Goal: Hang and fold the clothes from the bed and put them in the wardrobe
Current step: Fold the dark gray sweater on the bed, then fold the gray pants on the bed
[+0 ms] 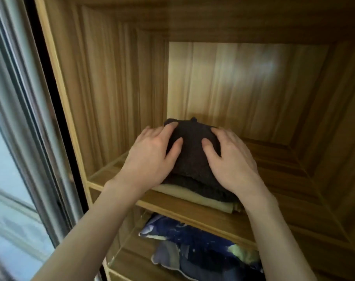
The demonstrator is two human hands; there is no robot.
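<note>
A folded dark brown knitted garment [192,157] is seen on a shelf [213,218] inside a wooden wardrobe [115,78], stacked on top of a folded cream garment [194,197] whose edge is exposed along the front. Both hands are laid on the dark garment from either side. The left hand [150,157] is spread flat over its left half, with fingers nearly straight and the thumb resting toward the middle; nothing is enclosed by its grip. The right hand [231,159] is placed over the right half in the same way, with fingers extended and only pressed onto the knit, not closed round it. On the shelf below, blue patterned fabric [196,248] is seen lying crumpled. At the left edge, a grey curtain [24,98] is hung beside a window [8,209].
</note>
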